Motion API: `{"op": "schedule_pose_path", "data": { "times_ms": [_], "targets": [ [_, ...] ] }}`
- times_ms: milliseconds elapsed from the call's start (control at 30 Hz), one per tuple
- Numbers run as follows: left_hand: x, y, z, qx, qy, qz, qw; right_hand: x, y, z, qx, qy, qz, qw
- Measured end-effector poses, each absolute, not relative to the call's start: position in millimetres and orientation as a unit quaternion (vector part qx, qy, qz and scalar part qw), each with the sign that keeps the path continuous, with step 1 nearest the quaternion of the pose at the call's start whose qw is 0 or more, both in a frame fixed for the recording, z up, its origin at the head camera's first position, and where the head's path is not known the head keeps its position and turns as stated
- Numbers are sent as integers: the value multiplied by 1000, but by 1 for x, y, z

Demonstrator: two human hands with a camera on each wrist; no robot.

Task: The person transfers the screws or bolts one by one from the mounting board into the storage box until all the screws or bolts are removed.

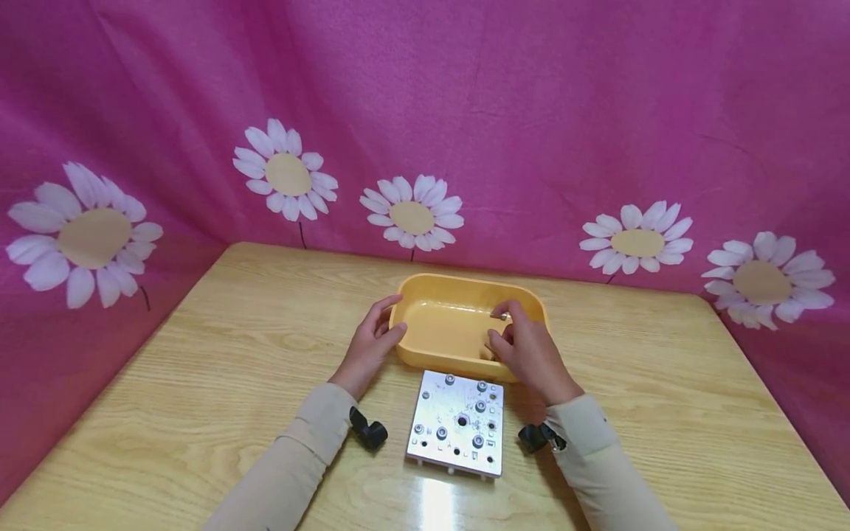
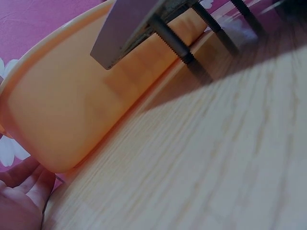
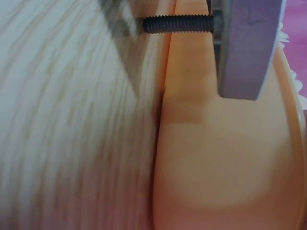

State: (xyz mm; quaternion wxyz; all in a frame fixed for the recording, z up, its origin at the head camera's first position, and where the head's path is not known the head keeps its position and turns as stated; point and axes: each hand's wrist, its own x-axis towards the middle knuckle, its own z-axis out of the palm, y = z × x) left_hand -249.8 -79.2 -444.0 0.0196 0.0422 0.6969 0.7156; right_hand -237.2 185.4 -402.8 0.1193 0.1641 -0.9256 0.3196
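A yellow plastic tray (image 1: 458,365) with rounded corners lies on the table. My left hand (image 1: 369,346) holds its left end, the thumb at the rim; the left wrist view shows fingers (image 2: 29,187) against the outside of the corner. Inside the right part of the tray is my right hand (image 1: 531,350), its index finger and thumb bent and apart. By the index fingertip lies a small metal screw (image 1: 503,316); more small dark pieces near the thumb are partly hidden. In front of the tray stands a square metal plate (image 1: 441,405) with several socket-head screws in it.
The plate is raised off the wooden table (image 1: 265,346) on threaded screw shanks (image 2: 172,40), as the right wrist view also shows with one screw (image 3: 177,24). Behind the table hangs a pink cloth (image 1: 518,133) with white flowers. Black wrist cameras (image 1: 369,431) flank the plate.
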Motion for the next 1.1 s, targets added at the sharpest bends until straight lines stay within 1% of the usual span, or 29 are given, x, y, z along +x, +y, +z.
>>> {"op": "schedule_pose_path", "data": {
  "times_ms": [100,267,433,567,767,967,1100],
  "targets": [
    [-250,-79,-445,42,697,715,17,-236,186,-403,164,-917,340,127],
    [-253,-78,-446,42,701,712,15,-232,189,-401,162,-882,422,133],
    [-252,-79,-446,43,699,714,19,-226,188,-391,161,-857,472,132],
    [-251,-79,-446,43,700,713,18,-214,179,-376,179,-863,462,98],
    [-251,-79,-445,45,700,712,10,-190,155,-359,217,-889,400,59],
    [-250,-80,-446,59,687,724,14,-166,129,-357,278,-899,339,12],
    [-252,-80,-446,67,676,733,21,-155,114,-364,324,-895,305,-37]
  ]
}}
